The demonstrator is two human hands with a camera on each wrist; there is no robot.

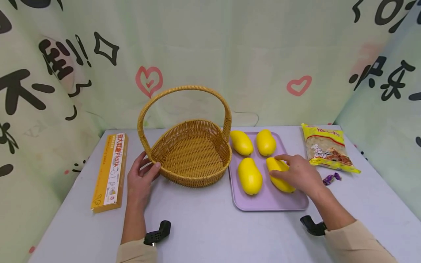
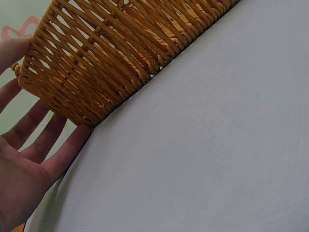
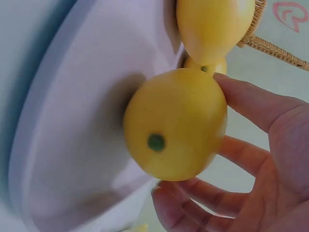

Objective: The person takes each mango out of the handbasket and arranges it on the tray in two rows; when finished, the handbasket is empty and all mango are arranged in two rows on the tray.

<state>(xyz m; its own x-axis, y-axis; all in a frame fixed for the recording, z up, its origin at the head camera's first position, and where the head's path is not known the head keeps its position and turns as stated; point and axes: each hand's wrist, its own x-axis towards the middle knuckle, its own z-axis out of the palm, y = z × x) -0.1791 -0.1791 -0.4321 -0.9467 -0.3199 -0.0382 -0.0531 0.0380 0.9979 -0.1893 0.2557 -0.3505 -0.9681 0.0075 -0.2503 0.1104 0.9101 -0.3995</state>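
Note:
In the head view, a wicker basket [image 1: 190, 153] with a tall arched handle stands at mid-table. My left hand [image 1: 141, 177] holds its left rim, the thumb over the edge; the left wrist view shows the fingers spread along the woven side [image 2: 96, 58]. To the right, a lilac tray [image 1: 269, 204] bears several yellow mangoes. My right hand [image 1: 297, 173] grips the front right mango [image 1: 279, 175] between thumb and fingers. From the right wrist, this mango [image 3: 176, 125] shows a green stem spot facing the camera. Beside it lies the front left mango [image 1: 250, 176].
Left of the basket lies a yellow pasta box [image 1: 110, 171]. A yellow food packet [image 1: 329, 148] and a purple wrapped candy [image 1: 332, 178] lie right of the tray. Behind the white table [image 1: 204, 226] hangs a printed curtain [image 1: 263, 54].

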